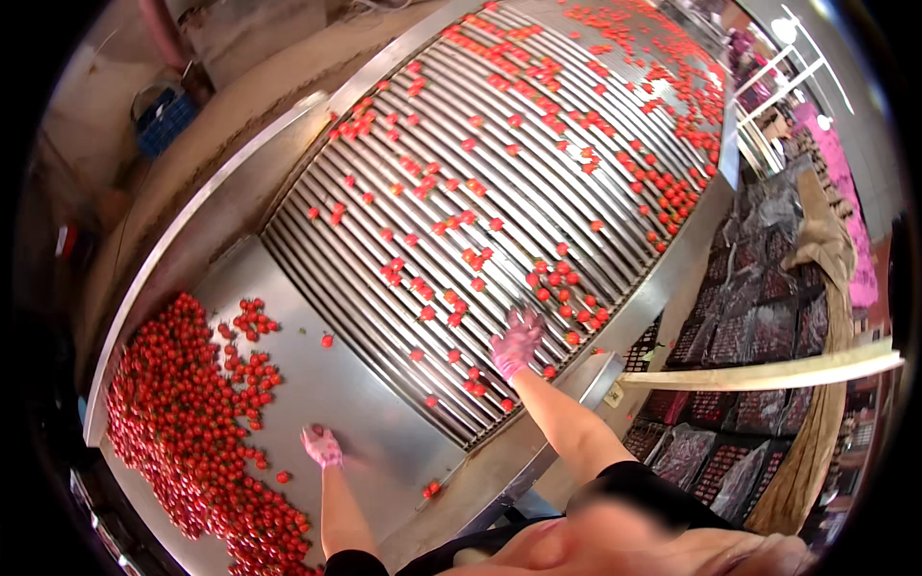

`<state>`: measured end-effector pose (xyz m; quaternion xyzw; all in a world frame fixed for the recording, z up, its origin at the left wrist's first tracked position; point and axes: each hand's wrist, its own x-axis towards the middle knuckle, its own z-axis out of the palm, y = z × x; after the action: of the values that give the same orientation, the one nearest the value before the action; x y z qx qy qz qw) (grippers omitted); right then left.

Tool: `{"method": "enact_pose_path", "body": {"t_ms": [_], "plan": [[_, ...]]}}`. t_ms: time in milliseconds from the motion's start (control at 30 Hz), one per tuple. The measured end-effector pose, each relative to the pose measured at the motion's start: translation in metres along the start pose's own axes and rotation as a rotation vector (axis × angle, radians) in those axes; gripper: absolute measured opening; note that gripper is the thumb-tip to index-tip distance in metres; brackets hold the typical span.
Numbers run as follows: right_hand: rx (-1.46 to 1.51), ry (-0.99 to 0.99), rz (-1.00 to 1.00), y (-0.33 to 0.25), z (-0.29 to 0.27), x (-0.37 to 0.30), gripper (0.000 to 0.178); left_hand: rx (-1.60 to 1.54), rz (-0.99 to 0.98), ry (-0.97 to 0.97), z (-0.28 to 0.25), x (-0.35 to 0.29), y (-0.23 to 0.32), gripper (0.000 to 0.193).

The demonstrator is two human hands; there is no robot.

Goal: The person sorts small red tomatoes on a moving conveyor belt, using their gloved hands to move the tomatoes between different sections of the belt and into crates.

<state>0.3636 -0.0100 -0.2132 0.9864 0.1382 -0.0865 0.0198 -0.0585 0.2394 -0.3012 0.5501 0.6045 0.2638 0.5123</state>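
**Hands over tomatoes on roller table**

Reaching with right hand (517,341) over the rollers (480,192), fingers spread, grip open, just beside loose tomatoes (567,288) at the near right edge. Resting left hand (322,446) on the steel tray (327,384), grip unclear; tomato heap (182,422) lying left of it. Crates (749,336) sitting far right.

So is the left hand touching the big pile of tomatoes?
Apart. The head view shows the left hand flat on bare metal tray, with a clear strip of tray between it and the tomato pile.
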Motion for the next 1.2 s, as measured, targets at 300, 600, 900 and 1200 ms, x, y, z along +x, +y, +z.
{"method": "enact_pose_path", "body": {"t_ms": [300, 600, 900, 1200], "plan": [[0.368, 0.065, -0.59, -0.056, -0.036, 0.12, 0.061, 1.092, 0.388, 0.26, 0.063, 0.005, 0.031, 0.019], [-0.218, 0.318, -0.254, -0.158, -0.082, 0.246, 0.073, 1.042, 0.362, 0.163, 0.075, 0.001, 0.037, 0.022], [-0.076, -0.106, -1.057, -0.176, -0.014, 0.078, 0.063, 1.029, 0.381, 0.131, 0.07, 0.001, 0.027, 0.028], [-0.172, 0.447, -0.406, -0.033, -0.049, 0.137, 0.059, 1.069, 0.357, 0.138, 0.073, -0.001, 0.038, 0.026]]}}
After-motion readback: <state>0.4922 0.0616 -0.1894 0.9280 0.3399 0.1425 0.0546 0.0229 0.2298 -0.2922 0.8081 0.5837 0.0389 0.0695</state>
